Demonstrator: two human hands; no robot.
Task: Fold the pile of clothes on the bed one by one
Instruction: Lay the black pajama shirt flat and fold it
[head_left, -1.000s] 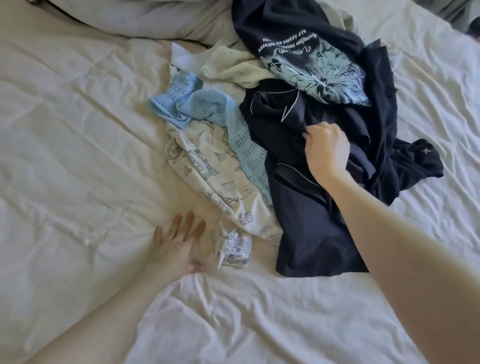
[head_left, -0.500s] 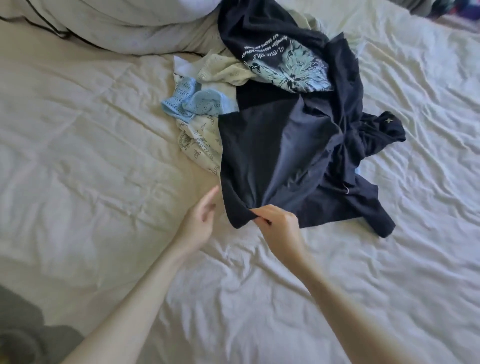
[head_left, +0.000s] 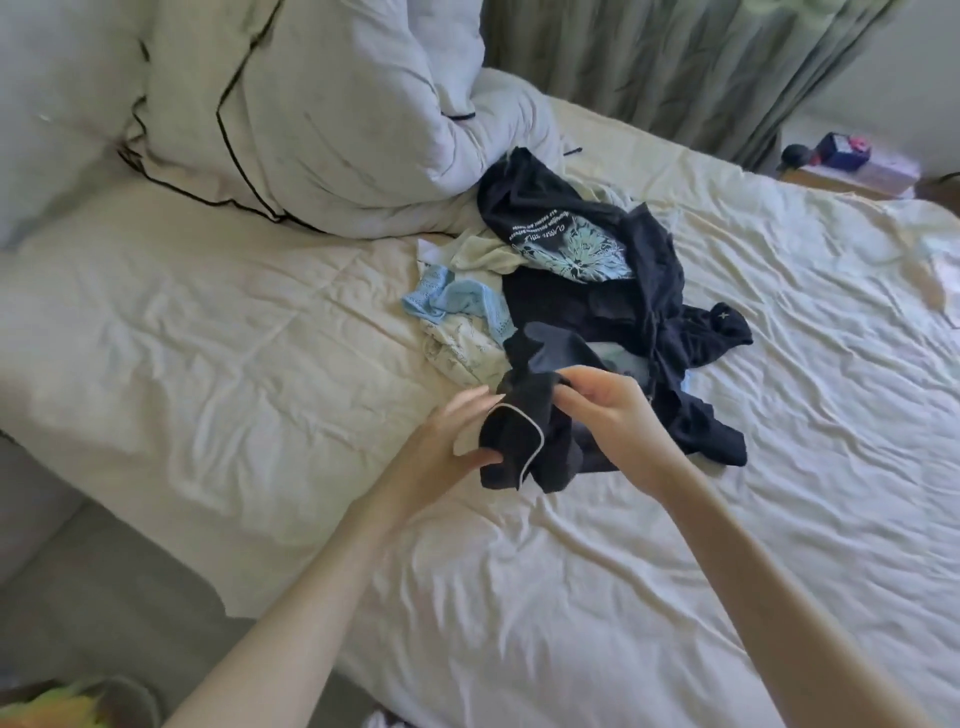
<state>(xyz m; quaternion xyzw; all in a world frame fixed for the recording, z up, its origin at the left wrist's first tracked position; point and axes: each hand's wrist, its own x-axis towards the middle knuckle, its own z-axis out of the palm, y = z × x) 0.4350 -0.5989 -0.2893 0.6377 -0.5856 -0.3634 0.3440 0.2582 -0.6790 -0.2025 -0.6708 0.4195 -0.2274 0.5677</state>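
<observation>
L hand (head_left: 457, 436): now on the garment too; half a sec ago it was beside it, holding nothing. Thumb and fingers grip the near end of the dark cloth, at the piped edge.
R hand (head_left: 605, 410): pinches an upper fold of the same cloth betw. thumb and fingers. It has come up off the sheet, where it held a low corner.
Dark garment w/ white piping (head_left: 524, 441): a sec ago it lay in the pile; then one corner was pulled toward the person. Now it is bunched betw. both hands, above the near edge of the pile. Far part seems to trail back to the other dark cloth; exact limit I cannot tell.
Bed sheet (head_left: 519, 571): cream, wrinkled; bare part lies just in front of the hands.
Pile (head_left: 597, 306): behind the hands, near mid of bed. Has light blue knit (head_left: 457, 306), a pale printed piece (head_left: 457, 351), navy tee w/ pale flower print (head_left: 576, 244).
Duvet (head_left: 311, 104): heaped at far left, behind pile.
Meaning: prob. first item is picked and being sorted out to find edges. Nothing folded yet; almost whole task remains.
</observation>
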